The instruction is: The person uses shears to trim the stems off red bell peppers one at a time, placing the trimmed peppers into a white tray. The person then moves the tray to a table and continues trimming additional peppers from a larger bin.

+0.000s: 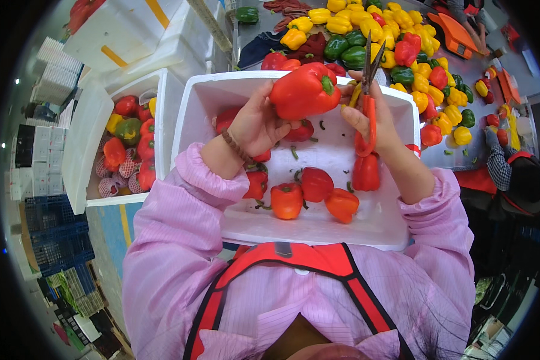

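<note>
A large red bell pepper [303, 92] rests in my left hand [254, 123], its green stem end facing right. My right hand [378, 117] grips scissors [369, 108] with orange-red handles, their blades slightly parted and pointing away from me. A yellowish piece shows by the right fingers; I cannot tell what it is. Both hands are above a white foam box [315, 155]. Inside it lie several red peppers, among them an orange-red one [287, 201] and another [342, 205] near the front, with cut green stem bits [294, 153] scattered on the floor.
On the left stands another foam box [162, 126] holding peppers and net-sleeved produce. A metal table [441, 155] beyond carries piled yellow, green and red peppers, dark cloths [261, 50] and an orange scale [452, 35]. At right, a person in a checked sleeve [498, 162] handles peppers.
</note>
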Available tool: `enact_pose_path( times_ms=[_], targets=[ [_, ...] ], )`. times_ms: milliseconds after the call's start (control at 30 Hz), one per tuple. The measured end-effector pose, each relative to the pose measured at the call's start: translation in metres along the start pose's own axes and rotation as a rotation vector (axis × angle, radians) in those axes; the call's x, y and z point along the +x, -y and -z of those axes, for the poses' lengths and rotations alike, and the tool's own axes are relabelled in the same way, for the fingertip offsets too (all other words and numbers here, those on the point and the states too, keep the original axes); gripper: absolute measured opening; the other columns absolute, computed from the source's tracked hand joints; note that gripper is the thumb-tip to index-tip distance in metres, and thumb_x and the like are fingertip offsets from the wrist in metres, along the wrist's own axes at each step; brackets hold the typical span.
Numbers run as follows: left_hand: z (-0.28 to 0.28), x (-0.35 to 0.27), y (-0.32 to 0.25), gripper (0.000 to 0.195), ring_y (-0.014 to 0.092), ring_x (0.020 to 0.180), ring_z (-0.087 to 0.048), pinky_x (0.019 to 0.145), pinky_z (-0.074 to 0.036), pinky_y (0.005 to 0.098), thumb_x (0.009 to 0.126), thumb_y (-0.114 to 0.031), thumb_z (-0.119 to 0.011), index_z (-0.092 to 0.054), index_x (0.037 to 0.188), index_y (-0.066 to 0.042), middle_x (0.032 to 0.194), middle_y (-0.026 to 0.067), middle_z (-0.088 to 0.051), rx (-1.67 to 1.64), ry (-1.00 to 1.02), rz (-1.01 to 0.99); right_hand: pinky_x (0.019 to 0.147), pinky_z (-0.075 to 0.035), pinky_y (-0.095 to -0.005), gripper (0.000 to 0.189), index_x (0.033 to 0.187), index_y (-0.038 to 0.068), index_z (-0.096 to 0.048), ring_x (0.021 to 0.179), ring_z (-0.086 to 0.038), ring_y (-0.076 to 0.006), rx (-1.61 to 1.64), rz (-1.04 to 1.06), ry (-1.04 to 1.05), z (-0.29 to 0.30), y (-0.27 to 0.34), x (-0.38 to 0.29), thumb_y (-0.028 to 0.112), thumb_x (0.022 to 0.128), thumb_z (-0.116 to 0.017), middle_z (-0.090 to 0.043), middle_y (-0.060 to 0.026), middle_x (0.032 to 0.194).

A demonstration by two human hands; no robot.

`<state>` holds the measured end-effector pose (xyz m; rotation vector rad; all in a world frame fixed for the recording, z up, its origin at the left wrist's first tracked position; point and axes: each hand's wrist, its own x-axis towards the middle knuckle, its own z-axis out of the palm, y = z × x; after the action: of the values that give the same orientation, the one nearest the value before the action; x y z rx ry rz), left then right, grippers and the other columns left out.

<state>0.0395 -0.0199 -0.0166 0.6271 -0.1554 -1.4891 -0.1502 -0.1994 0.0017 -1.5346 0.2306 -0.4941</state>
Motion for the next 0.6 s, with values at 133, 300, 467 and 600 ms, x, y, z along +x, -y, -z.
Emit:
enact_pose_path(
  times_ms=[133,300,467,600],
  targets=[
    [0.000,0.001,0.008,0.060,0.028,0.092,-0.070,0.077,-0.061,0.0331,0.099,-0.052,-0.042,-0.045,0.136,-0.006,0.119,0.0145,-0.062,0.068,-0.016,0.032,0.095,-0.046,-0.0334,0.086,0.147,0.006,-0.027,0.116,-0.050,-0.0186,-0.044,0.137,0.077,-0.008,0.003,0.001,0.014,0.080,-0.080,-0.052,-0.0107,0.122],
    [-0.011,-0.002,0.015,0.061,0.029,0.104,-0.066,0.087,-0.057,0.0366,0.100,-0.053,-0.039,-0.044,0.138,-0.006,0.125,0.0155,-0.060,0.203,-0.053,0.085,0.097,-0.045,-0.0333,0.088,0.145,0.005,-0.030,0.115,-0.052,-0.0173,-0.109,0.017,0.071,-0.009,0.015,-0.004,0.013,0.076,-0.083,-0.051,-0.0092,0.124],
    [-0.034,-0.002,0.013,0.060,0.021,0.111,-0.061,0.096,-0.048,0.0342,0.101,-0.054,-0.038,-0.044,0.139,-0.008,0.126,0.0107,-0.060,0.466,-0.252,0.019,0.091,-0.048,-0.0315,0.079,0.136,0.004,-0.042,0.112,-0.052,-0.0163,-0.125,-0.058,0.056,-0.004,0.004,-0.003,0.018,0.072,-0.086,-0.054,-0.0081,0.120],
    [-0.018,0.002,0.023,0.046,0.018,0.108,-0.061,0.095,-0.048,0.0343,0.101,-0.041,-0.047,-0.053,0.129,-0.005,0.123,0.0089,-0.061,0.820,-0.112,-0.144,0.089,-0.048,-0.0326,0.072,0.128,0.003,-0.049,0.105,-0.054,-0.0161,-0.414,-0.010,0.212,-0.022,0.016,-0.007,0.025,0.070,-0.086,-0.059,-0.0081,0.112]
  ],
)
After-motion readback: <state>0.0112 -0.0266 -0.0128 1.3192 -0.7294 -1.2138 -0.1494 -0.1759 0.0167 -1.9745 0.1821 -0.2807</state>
